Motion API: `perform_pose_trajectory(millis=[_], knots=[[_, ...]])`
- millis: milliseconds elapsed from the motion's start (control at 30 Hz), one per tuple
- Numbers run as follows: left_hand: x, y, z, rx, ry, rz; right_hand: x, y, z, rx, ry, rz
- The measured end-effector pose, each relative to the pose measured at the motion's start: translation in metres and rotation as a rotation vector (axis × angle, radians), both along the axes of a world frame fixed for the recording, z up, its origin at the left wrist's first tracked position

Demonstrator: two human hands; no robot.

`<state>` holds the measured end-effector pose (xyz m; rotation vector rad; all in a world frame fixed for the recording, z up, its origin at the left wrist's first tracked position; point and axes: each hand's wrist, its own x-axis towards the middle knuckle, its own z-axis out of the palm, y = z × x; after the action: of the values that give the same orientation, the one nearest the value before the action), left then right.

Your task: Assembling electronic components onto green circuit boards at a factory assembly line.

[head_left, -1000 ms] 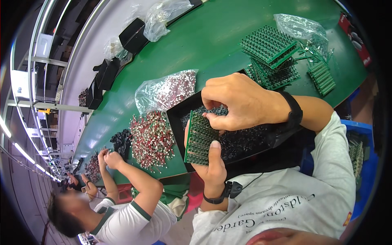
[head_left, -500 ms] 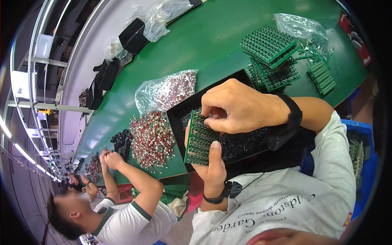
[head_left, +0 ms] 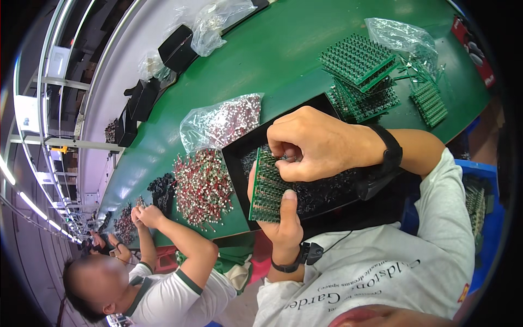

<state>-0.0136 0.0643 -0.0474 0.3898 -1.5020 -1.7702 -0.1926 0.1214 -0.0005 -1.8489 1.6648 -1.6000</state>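
A green circuit board panel (head_left: 265, 191), set with rows of small dark parts, is held upright and tilted over a black tray (head_left: 235, 158). My left hand (head_left: 286, 223) grips it from below, thumb on its face and fingers behind. At the panel's upper right edge, my right hand (head_left: 313, 144) is closed, thumb and forefinger pinched together close to the rows. Whatever sits between those fingertips is too small or hidden to make out. Small black parts (head_left: 305, 199) lie loose in the tray below my hands.
Left of the tray is a heap of red-and-white small parts (head_left: 201, 188), with a clear bag (head_left: 223, 122) of similar ones behind. Stacked green panels (head_left: 359, 62) stand at the back right beside a single panel (head_left: 429, 103). A co-worker (head_left: 163, 272) sits at my left.
The panel has shifted slightly to the right in my left hand. My right hand's pinching fingers have moved a little at its edge. The co-worker's head has turned.
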Motion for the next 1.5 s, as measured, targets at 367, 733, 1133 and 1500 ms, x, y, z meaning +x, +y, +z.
perform_pose_trajectory(millis=[367,733,1133,1500], knots=[[-0.002,0.001,0.007,0.045,0.006,0.016,-0.002,-0.001,-0.003,-0.004,0.079,-0.056],[0.001,-0.001,-0.003,-0.025,0.037,-0.009,0.000,0.002,0.000,0.090,0.022,0.044],[-0.004,0.001,0.005,0.034,0.034,0.031,0.000,0.003,-0.001,0.057,0.059,0.008],[0.001,-0.001,-0.002,-0.015,0.036,0.017,0.001,0.002,0.001,0.100,0.055,0.036]])
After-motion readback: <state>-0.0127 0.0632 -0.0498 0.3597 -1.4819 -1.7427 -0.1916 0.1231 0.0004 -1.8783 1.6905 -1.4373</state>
